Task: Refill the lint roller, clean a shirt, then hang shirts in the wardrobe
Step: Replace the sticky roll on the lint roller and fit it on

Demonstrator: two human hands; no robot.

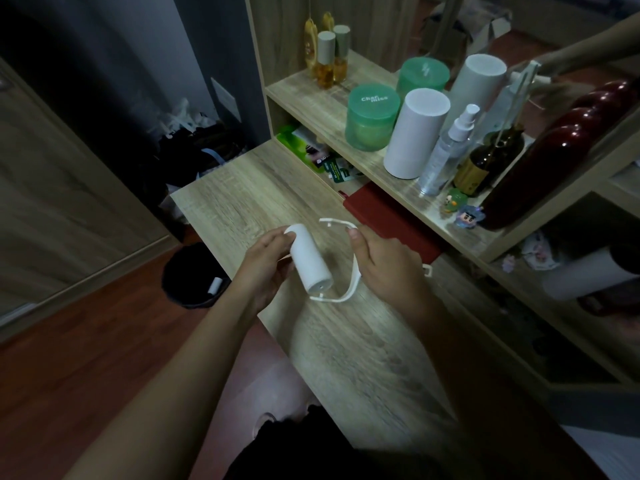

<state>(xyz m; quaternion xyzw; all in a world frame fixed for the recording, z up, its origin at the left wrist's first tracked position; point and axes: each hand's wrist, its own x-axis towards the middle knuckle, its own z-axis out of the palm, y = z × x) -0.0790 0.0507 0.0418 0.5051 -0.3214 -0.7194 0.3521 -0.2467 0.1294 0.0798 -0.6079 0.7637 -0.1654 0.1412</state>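
white refill roll (310, 260) | white roller frame (348, 271) | green jars (372, 116) | woodgrain desk (346, 341)

Shelf (311, 95), upper right, held two green jars (372, 119) (422, 76), two upright white cylinders (415, 133) (479, 81), one spray bottle (446, 147), two figurines (453, 200) (469, 216). Centre: one white roll (310, 261), one white handle (334, 222). Left: one bin (194, 275).

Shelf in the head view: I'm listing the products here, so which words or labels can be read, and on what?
"Char miss": on the lid of the nearer green jar.
Farther green jar: a white mark on the lid, not readable as letters.
Green packets under the shelf: print too small to read.
Brown bottle: gold label blurred.
Yellow bottle: label blurred.
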